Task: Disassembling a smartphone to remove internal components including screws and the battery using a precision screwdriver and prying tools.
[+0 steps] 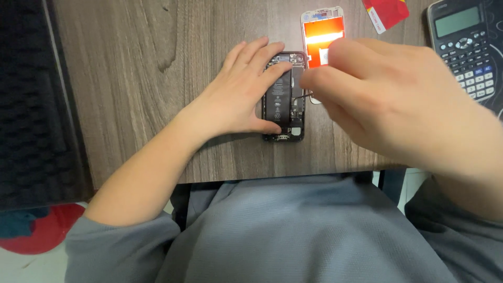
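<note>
My left hand lay flat and unclenched on the opened smartphone, fingers spread over its upper edge and battery, thumb pressed against its lower left side. The phone rested back-down near the middle of the wooden tabletop. My right hand hovered just beside it, fingers pinched around a thin metal tool whose tip reached the phone's right side. That hand hid part of the detached screen panel lying just beyond. A red card and a calculator sat farther right; a dark foam mat lay well apart to the left.
</note>
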